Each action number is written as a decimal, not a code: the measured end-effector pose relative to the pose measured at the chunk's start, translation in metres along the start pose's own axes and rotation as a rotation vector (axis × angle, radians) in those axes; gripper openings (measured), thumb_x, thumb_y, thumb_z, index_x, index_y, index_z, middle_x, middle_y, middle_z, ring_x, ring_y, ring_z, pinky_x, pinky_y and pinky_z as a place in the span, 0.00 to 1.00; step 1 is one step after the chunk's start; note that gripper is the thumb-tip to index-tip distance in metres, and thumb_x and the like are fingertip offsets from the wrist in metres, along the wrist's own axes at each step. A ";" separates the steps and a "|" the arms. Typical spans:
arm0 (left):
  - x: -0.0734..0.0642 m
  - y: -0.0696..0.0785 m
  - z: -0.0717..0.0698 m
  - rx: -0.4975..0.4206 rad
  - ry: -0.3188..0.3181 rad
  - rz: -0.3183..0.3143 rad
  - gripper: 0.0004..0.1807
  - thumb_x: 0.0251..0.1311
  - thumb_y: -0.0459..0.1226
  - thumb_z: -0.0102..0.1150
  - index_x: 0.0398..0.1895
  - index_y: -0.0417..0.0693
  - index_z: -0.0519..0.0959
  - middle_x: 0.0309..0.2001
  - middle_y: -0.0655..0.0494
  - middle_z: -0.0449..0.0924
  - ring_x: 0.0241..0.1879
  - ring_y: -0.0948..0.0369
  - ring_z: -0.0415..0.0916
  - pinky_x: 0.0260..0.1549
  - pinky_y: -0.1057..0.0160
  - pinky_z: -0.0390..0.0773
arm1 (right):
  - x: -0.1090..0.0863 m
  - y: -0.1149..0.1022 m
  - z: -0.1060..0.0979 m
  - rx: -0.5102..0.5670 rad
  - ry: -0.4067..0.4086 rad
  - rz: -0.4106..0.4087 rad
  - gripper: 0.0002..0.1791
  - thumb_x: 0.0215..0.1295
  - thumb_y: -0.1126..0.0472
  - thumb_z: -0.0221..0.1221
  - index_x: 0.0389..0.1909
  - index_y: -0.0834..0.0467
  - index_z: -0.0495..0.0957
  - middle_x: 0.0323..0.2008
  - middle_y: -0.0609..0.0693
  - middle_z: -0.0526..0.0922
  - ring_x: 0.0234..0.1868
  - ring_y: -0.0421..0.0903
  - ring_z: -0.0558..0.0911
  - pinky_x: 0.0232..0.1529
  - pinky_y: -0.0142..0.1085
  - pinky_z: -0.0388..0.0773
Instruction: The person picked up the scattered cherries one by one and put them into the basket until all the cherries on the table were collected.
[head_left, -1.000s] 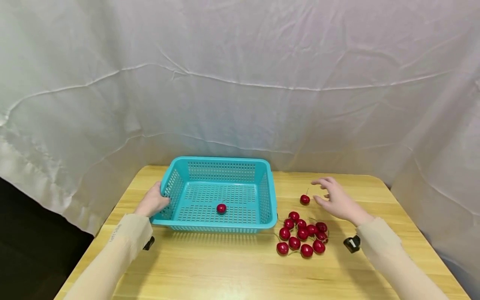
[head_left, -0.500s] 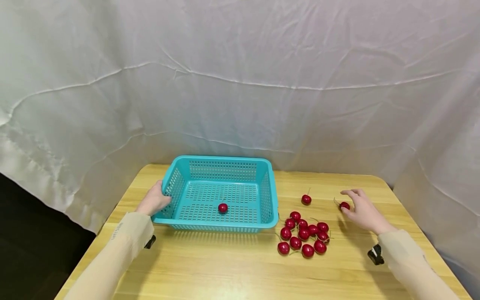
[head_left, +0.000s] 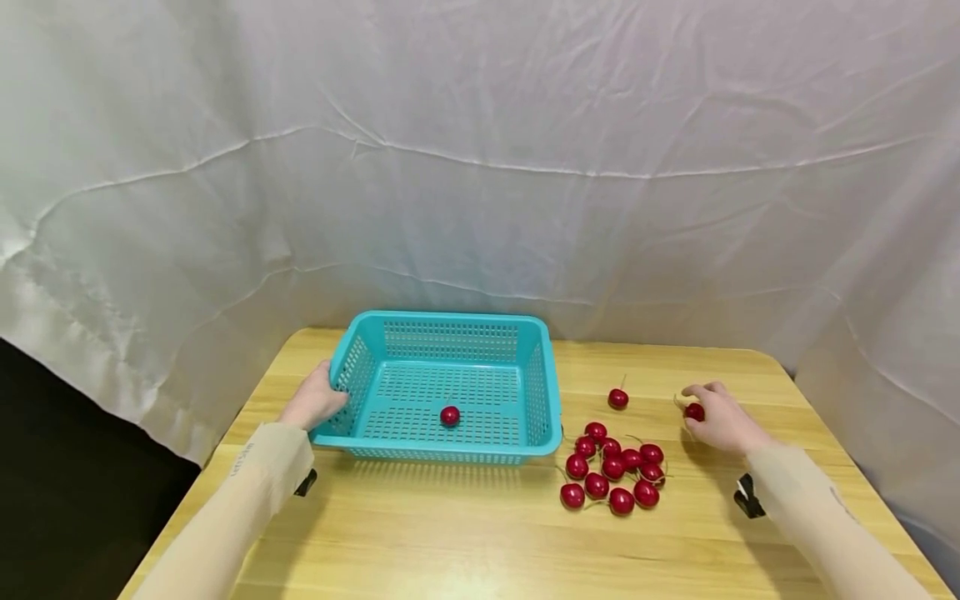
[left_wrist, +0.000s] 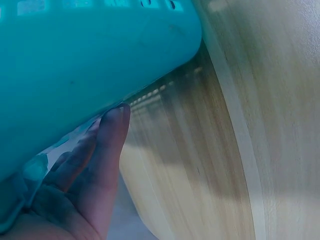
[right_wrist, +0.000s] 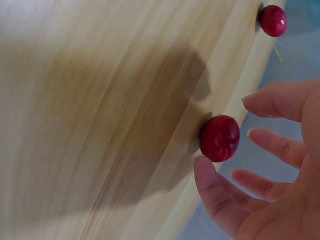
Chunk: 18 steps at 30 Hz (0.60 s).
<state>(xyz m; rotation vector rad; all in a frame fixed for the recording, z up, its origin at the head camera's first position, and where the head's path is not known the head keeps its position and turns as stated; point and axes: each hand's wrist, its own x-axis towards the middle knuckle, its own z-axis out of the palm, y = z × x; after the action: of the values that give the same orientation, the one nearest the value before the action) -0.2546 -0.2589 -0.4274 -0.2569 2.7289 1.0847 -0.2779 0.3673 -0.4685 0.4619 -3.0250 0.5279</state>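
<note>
My left hand grips the left rim of a turquoise plastic basket; in the left wrist view its fingers lie against the basket's side. One red cherry with a stem sits on the basket floor. Over on the right, my right hand is spread around a single cherry lying on the table. The right wrist view shows a fingertip right at that cherry's side, while the opposite fingertips stand apart from it.
A cluster of several cherries with stems lies right of the basket on the wooden table. Another lone cherry sits behind the cluster. A pale curtain hangs behind the table.
My right hand has moved right, from beside the lone back cherry to the cherry at the right, and has lowered around it. The left hand stays on the basket rim.
</note>
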 end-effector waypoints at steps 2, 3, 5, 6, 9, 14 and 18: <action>0.000 0.000 0.001 -0.002 0.000 -0.002 0.38 0.63 0.29 0.47 0.76 0.32 0.47 0.67 0.26 0.64 0.59 0.37 0.71 0.56 0.35 0.77 | 0.001 0.002 0.001 -0.007 -0.017 0.011 0.28 0.58 0.65 0.62 0.57 0.74 0.72 0.52 0.80 0.70 0.48 0.69 0.77 0.46 0.60 0.78; 0.000 -0.001 0.001 -0.004 0.000 -0.002 0.39 0.63 0.29 0.47 0.76 0.32 0.47 0.67 0.26 0.64 0.59 0.37 0.72 0.56 0.36 0.77 | 0.001 0.002 0.001 -0.011 -0.023 0.016 0.27 0.58 0.65 0.62 0.57 0.74 0.72 0.52 0.81 0.70 0.48 0.70 0.77 0.47 0.61 0.78; 0.001 0.000 0.001 0.000 0.001 -0.001 0.39 0.63 0.29 0.47 0.76 0.32 0.47 0.67 0.26 0.64 0.59 0.37 0.72 0.56 0.36 0.77 | 0.001 0.003 0.003 -0.014 -0.032 0.026 0.27 0.58 0.65 0.62 0.57 0.75 0.72 0.52 0.81 0.69 0.49 0.71 0.78 0.48 0.62 0.78; 0.001 0.000 0.001 0.002 0.001 0.001 0.39 0.63 0.29 0.47 0.76 0.32 0.46 0.67 0.26 0.64 0.59 0.37 0.72 0.56 0.36 0.77 | 0.001 0.004 0.003 -0.016 -0.036 0.029 0.27 0.58 0.65 0.62 0.57 0.75 0.72 0.52 0.81 0.69 0.49 0.71 0.77 0.49 0.63 0.78; 0.001 0.000 0.001 -0.002 -0.002 0.005 0.39 0.63 0.29 0.47 0.77 0.32 0.46 0.68 0.26 0.64 0.60 0.36 0.71 0.57 0.35 0.76 | 0.003 0.004 0.005 -0.032 -0.038 0.031 0.27 0.57 0.65 0.62 0.56 0.75 0.72 0.51 0.81 0.70 0.50 0.72 0.76 0.50 0.62 0.78; 0.000 -0.001 0.000 -0.004 0.002 0.014 0.39 0.63 0.29 0.47 0.76 0.31 0.47 0.67 0.26 0.64 0.60 0.36 0.71 0.58 0.34 0.76 | 0.008 0.003 0.004 -0.053 -0.048 0.031 0.27 0.56 0.65 0.63 0.55 0.75 0.73 0.49 0.79 0.72 0.49 0.69 0.76 0.48 0.59 0.78; 0.000 -0.001 0.000 0.000 0.002 0.023 0.39 0.62 0.29 0.48 0.75 0.30 0.47 0.66 0.25 0.64 0.59 0.36 0.71 0.56 0.34 0.76 | 0.011 0.001 0.002 -0.060 -0.072 0.048 0.26 0.55 0.66 0.63 0.55 0.74 0.74 0.48 0.78 0.73 0.45 0.64 0.75 0.44 0.55 0.78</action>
<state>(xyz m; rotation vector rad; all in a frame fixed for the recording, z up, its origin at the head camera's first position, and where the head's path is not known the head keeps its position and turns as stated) -0.2543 -0.2595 -0.4275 -0.2266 2.7397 1.0915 -0.2883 0.3642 -0.4699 0.4146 -3.1174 0.4303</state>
